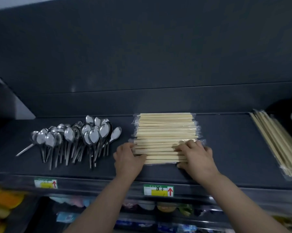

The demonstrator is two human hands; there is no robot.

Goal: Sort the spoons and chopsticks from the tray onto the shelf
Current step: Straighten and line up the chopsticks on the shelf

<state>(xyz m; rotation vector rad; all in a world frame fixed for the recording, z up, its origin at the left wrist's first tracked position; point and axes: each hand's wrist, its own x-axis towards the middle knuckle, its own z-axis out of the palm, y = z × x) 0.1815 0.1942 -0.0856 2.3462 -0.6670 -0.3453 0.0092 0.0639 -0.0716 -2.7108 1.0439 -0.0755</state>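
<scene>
Head view: we look down on a dark shelf (226,148) that runs across the picture. At its centre lies a stack of wrapped chopsticks (165,130), pale wood in clear film, the sticks running from 9 o'clock to 3 o'clock. Our left grip (128,157) sits at the 8 o'clock corner of the stack, its fingers bent against the left ends of the nearest sticks and its thumb on top of them. Our right grip (197,155) lies over the 4 o'clock corner, fingers spread on top of the sticks and thumb tucked against the near edge, so it is clamped on the stack. At 9 o'clock from the stack, apart from it, a heap of steel spoons (78,135) lies on the shelf with bowls toward 12 o'clock and handles toward 6 o'clock. At 3 o'clock, well apart, a bundle of longer chopsticks (276,145) lies slanted near the shelf's end. On the shelf's front edge at 6 o'clock we see a price label (158,190) with a red arrow, and a second label (45,182) below the spoons. Lower shelves hold blurred coloured goods
</scene>
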